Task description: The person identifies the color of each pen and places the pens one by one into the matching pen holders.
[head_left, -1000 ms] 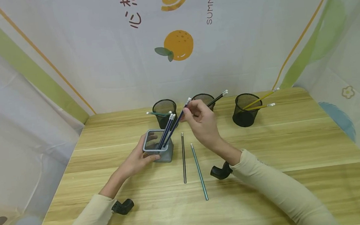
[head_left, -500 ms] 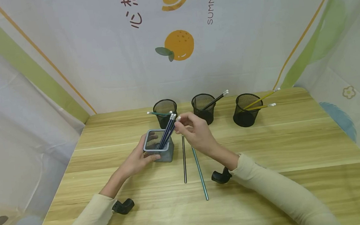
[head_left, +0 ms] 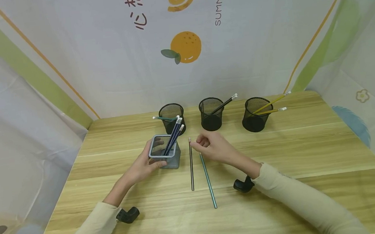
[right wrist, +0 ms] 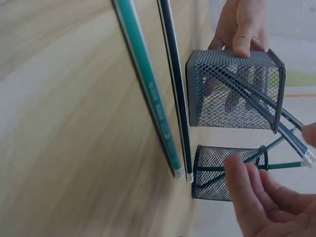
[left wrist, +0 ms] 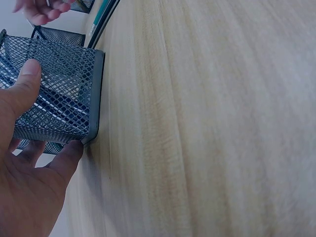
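Observation:
My left hand grips a grey square mesh pencil holder that stands on the wooden table. Several dark blue pencils lean inside it, their white eraser ends sticking up. My right hand holds nothing; its fingers are loosely bent, with thumb and fingertips apart in the right wrist view. It hovers by the eraser ends of two pencils lying on the table, a black pencil and a teal pencil. From the right wrist view, the fingers look apart from both.
Three round black mesh cups line the back of the table. The left cup has green pencils, the middle cup black pencils, and the right cup yellow pencils. A printed curtain hangs behind.
My right hand lowered a dark blue pencil into the square holder and let go. It then moved down and right, toward the lying pencils. My left hand stayed still on the holder.

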A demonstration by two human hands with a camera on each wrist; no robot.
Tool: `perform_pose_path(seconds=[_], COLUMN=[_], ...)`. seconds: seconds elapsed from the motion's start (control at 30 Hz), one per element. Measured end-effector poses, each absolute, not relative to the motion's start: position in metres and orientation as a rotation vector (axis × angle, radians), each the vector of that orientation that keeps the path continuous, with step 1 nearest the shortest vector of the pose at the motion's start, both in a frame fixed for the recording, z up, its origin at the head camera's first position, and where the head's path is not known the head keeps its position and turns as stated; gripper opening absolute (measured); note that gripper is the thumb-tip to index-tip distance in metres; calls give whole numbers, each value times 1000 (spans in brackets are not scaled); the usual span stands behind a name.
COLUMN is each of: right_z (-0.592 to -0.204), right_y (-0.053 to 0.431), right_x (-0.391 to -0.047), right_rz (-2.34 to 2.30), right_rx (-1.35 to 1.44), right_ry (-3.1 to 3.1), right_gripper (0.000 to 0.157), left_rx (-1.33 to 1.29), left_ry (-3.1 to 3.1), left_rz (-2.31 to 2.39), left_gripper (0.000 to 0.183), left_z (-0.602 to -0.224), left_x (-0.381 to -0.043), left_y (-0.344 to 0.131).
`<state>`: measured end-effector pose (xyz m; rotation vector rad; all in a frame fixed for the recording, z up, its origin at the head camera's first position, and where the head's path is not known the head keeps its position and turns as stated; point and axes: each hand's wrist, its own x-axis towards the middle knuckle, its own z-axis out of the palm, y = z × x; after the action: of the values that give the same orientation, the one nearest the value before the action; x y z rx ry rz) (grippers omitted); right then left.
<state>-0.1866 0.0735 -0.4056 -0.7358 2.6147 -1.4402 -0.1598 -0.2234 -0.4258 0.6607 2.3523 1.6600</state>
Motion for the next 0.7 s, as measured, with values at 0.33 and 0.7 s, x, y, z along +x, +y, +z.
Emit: perform_pose_path(seconds=[0.33,0.7], right_z=[-407,-411], right_y=[79,74], right_x=[-187,-181], right_rz=[-1130,-898], right_rx=[-578,-571], right_ry=[2628,2653], right_gripper=[30,37], left_rx=[663,676], left_ry=[2359,2375], left_rz=[1657,1648], left_gripper=[87,85], left_z=[-426,-426], left_x=[-159,-159], left_y=[-224,-224])
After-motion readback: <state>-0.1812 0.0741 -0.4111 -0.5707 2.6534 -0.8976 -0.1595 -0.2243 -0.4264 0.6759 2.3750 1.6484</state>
